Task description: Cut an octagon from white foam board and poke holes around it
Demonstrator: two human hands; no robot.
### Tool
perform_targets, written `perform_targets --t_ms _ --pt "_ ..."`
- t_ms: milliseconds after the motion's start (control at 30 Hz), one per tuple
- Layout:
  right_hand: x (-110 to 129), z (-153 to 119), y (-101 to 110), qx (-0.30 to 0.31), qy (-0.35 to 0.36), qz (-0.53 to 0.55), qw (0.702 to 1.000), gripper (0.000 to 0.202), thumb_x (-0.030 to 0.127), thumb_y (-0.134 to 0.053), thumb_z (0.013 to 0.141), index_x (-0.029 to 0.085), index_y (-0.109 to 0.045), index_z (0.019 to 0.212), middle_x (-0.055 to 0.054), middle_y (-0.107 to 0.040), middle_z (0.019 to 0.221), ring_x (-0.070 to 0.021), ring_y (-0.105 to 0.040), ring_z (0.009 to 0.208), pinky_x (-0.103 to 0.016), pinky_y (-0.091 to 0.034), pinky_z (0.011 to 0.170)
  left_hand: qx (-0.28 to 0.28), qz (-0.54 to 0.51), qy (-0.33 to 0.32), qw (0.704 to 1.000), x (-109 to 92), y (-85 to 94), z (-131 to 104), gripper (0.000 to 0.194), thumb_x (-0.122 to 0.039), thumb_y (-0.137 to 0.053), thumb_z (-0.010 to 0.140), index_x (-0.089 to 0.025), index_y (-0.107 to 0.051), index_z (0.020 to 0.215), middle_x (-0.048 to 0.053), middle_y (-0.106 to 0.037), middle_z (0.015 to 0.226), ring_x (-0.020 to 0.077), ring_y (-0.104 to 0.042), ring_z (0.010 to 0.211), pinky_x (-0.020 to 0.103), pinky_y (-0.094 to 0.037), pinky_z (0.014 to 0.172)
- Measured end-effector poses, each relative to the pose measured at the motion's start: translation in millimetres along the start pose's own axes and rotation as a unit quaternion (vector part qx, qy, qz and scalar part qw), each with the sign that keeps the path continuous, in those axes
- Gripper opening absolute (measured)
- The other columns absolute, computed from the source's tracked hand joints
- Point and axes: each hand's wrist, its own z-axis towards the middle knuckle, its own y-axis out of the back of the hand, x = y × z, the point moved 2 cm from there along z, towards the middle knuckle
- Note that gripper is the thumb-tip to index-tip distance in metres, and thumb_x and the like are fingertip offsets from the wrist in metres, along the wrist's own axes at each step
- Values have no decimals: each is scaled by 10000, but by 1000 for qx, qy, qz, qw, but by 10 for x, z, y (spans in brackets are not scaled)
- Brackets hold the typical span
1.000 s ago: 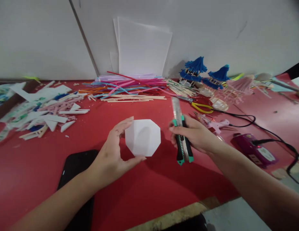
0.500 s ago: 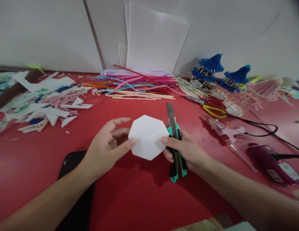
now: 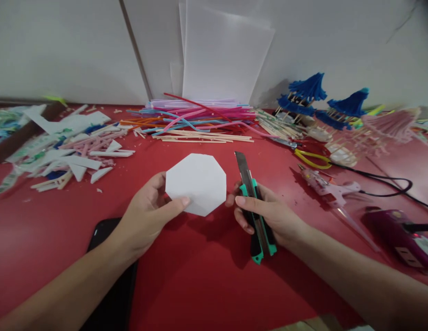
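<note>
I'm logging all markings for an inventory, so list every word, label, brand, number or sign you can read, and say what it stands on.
No text can be read in this view.
Green marks on the white scraps: too blurred to tell whether they are lettering.
Pale patch on the purple box: no legible print.
Utility knife: no legible brand or number.
White octagon: no writing visible on the side shown.
</note>
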Motion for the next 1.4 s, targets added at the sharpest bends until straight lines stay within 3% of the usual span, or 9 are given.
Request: perform_targets --t_ms 267,500,667,767,867,967,1100,1267,1400 --pt "-46 17 -58 -45 28 -6 999 422 331 -815 678 220 -468 892 103 -553 594 -62 -501 388 -186 -385 358 28 46 -9 999 9 -38 -59 523 -348 -794 740 -257 -556 1197 47 -669 1198 220 -654 1052 269 -573 799" --pt "16 0 -24 -73 111 -46 990 332 283 -762 704 221 -479 866 83 -581 711 -55 -513 389 -216 -393 375 66 104 -4 992 9 -50 -69 559 -392 -735 778 -226 -502 1258 102 -642 1242 272 -645 1079 362 -575 835" --pt "44 -1 32 -53 82 -82 992 290 263 -746 719 212 -500 864 83 -564 676 -63 -523 411 -214 -412 391 73 83 -11 994 17 -56 -31 567 -373 -646 832 -245 -406 1330 121 -623 1257 240 -679 1000 331 -583 757" --pt "38 12 77 -49 39 -99 993 268 271 -733 734 211 -511 872 73 -561 651 -81 -534 438 -211 -415 387 98 162 -29 981 41 -69 -52 533 -347 -661 816 -257 -442 1293 110 -593 1298 244 -663 1038 350 -572 798" --pt "50 3 132 -75 16 -104 992 244 251 -691 740 213 -546 932 39 -606 726 -95 -550 497 -219 -435 403 62 375 -88 921 51 -82 -104 489 -357 -609 814 -207 -492 1265 134 -618 1238 311 -630 1057 472 -531 861" --pt "76 -25 172 -86 2 -126 988 243 218 -612 753 223 -562 990 45 -611 671 -105 -560 477 -218 -423 414 18 585 -152 796 44 -104 -155 514 -383 -515 836 -107 -518 1270 188 -658 1070 395 -597 1006 571 -474 848" --pt "116 -56 166 -61 1 -181 982 144 234 -593 772 207 -577 912 23 -626 655 -142 -648 583 -258 -529 552 3 692 -180 699 41 -123 -188 523 -439 -472 846 -55 -559 1190 209 -645 916 428 -597 875 590 -465 764" --pt "157 -79 144 -58 23 -245 968 115 200 -624 727 206 -612 841 8 -624 790 -147 -682 666 -274 -566 631 36 630 -326 704 -9 -167 -221 364 -346 -538 817 -123 -524 1105 233 -567 1211 421 -498 1176 587 -418 960" --pt "134 -92 157 -41 -6 -263 964 42 170 -558 771 208 -574 780 19 -621 670 -142 -675 593 -252 -548 588 129 594 -330 722 29 -156 -204 443 -304 -553 814 -144 -457 1215 229 -376 1489 406 -275 1412 589 -324 1094"
